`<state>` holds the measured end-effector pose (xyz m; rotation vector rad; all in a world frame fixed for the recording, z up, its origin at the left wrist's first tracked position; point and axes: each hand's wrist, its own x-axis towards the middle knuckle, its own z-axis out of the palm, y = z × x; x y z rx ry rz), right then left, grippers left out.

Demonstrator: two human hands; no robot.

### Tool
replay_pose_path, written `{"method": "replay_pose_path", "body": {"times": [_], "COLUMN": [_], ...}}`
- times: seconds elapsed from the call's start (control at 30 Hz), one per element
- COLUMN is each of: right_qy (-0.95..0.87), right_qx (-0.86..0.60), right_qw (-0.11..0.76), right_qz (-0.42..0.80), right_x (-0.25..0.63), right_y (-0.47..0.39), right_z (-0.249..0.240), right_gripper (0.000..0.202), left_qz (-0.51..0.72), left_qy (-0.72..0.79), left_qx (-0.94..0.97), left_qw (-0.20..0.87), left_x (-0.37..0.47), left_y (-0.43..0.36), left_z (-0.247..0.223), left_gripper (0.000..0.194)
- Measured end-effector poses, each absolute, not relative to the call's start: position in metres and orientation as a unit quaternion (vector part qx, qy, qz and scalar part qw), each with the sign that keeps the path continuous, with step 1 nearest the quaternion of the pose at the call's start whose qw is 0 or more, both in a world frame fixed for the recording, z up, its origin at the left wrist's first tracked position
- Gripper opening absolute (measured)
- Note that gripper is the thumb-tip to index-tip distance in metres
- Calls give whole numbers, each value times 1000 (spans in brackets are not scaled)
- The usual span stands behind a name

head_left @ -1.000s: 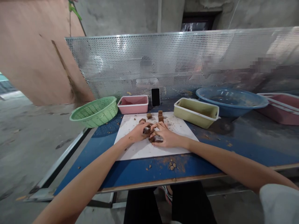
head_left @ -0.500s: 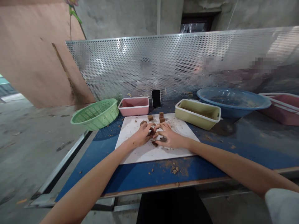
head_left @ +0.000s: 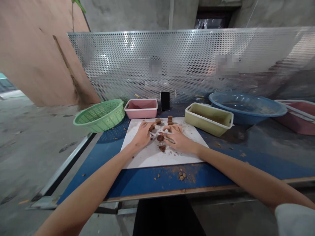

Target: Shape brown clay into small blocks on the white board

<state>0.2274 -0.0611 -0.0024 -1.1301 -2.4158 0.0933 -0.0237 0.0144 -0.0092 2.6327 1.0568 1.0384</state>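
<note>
My left hand is closed with its fingers curled over a brown clay-like lump on the white board. Over the board's right half, my right hand is open, fingers spread and holding nothing. A rounded dark brown piece lies by its fingertips, and a crumbly brown bit lies nearer me. Beyond the hands sit a small brown block and stacked brown blocks. Crumbs are scattered around them.
Around the board on the blue table stand a green basket, a pink bin, a phone, a yellow-green bin and a blue basin. A perforated metal panel rises behind. Loose crumbs lie near the front edge.
My hands have parted. The left has moved to the lump at the back left; the right has opened, leaving the rounded brown piece on the board between them. The view has shifted slightly.
</note>
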Motion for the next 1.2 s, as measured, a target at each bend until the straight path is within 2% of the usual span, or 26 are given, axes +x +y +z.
{"method": "replay_pose_path", "body": {"times": [0.13, 0.27, 0.47, 0.63, 0.73, 0.83, 0.9, 1.07, 1.2], "right_qy": [-904, -910, -916, -867, -832, -832, -830, -822, -815], "right_qx": [-381, -373, -356, -432, -488, -510, -519, -541, -560], "right_qw": [193, 183, 184, 248, 263, 219, 202, 177, 144], "right_qz": [-6, -15, -9, 12, 15, 2, 3, 18, 51], "right_x": [231, 233, 233, 230, 226, 219, 211, 194, 185], "right_y": [-62, -59, -55, -52, -53, -64, -76, -99, -102], "right_z": [1, -1, -9, -10, -7, -4, -5, -16, -19], "right_gripper": [43, 48, 42, 40, 44, 59, 63, 74, 87], "left_qz": [359, 331, 297, 297, 283, 234, 197, 125, 95], "left_qy": [335, 330, 339, 316, 319, 352, 365, 363, 371], "left_qx": [864, 871, 874, 872, 888, 905, 910, 921, 922], "left_qw": [112, 150, 182, 226, 175, 40, -23, -62, -66], "left_x": [-20, -19, -19, -17, -18, -19, -19, -22, -27], "left_y": [10, 8, 7, 9, 8, -3, -15, -35, -32], "left_z": [-9, -8, -9, -10, -6, 1, 7, 11, 0], "left_gripper": [54, 61, 63, 58, 50, 41, 43, 51, 37]}}
